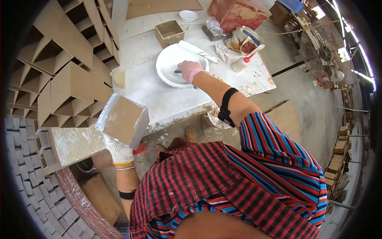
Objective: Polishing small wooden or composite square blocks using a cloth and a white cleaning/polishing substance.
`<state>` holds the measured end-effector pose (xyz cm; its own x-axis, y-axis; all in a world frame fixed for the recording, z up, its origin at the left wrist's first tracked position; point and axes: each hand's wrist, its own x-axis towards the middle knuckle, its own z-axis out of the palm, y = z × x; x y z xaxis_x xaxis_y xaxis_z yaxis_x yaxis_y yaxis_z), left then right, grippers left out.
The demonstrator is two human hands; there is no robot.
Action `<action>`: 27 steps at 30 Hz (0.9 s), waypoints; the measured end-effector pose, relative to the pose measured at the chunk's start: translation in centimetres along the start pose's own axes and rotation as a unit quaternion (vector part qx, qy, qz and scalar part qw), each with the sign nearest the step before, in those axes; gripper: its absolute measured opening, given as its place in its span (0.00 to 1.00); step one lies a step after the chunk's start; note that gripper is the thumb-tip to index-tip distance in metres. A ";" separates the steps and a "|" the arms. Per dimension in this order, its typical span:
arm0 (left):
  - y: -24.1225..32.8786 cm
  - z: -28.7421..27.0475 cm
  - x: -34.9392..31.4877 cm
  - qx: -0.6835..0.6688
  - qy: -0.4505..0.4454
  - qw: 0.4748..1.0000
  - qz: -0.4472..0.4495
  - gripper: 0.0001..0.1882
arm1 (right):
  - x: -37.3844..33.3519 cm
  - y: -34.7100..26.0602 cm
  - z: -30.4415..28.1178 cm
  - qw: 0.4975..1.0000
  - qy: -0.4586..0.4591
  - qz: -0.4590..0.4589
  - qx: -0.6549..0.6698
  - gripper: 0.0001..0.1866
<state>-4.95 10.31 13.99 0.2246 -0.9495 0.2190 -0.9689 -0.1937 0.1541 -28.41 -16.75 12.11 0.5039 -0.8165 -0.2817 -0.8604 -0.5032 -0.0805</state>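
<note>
My left hand, in a white knitted glove with a yellow cuff, supports a box from below, its fingers mostly hidden beneath it. The box is tilted at the table's front edge; it has a bare brown face and white smears along the edges. Inside a white basin on the table, my right hand, in a pink glove, is closed around a small dark bluish thing too hidden to name. White liquid or paste lies in the basin. Across its far right rim rests a flat white scraper-like strip.
Brown open boxes are stacked high at the left, with many grey-white ones below. On the table stand a small brown box, a white bowl, a red-capped bottle and a cloth bag. A fan stands right.
</note>
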 end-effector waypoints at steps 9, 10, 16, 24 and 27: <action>1.6 -0.7 2.8 -0.018 0.003 1.000 0.010 0.24 | 0.9 2.9 0.4 0.988 0.025 0.050 0.141 0.18; 1.4 0.1 3.3 -0.096 -0.008 0.995 -0.003 0.24 | 1.0 4.0 0.5 0.981 0.031 0.068 0.177 0.18; -0.8 4.2 5.0 -0.871 0.022 0.445 -0.208 0.23 | -2.3 3.8 -1.4 0.639 -0.028 -0.025 0.768 0.25; 4.5 0.6 10.1 -0.875 0.063 0.396 -0.273 0.23 | -9.3 -2.2 -9.1 0.876 0.138 -0.172 0.428 0.21; 5.1 -0.1 10.3 -0.867 0.072 0.427 -0.246 0.23 | -11.9 -5.6 -9.4 0.891 0.217 -0.270 0.293 0.22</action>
<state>-7.54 -0.46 17.16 0.4815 -0.8502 -0.2130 0.7050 0.2313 0.6704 -28.89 -6.86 24.86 0.7290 -0.5962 0.3363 -0.3114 -0.7264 -0.6127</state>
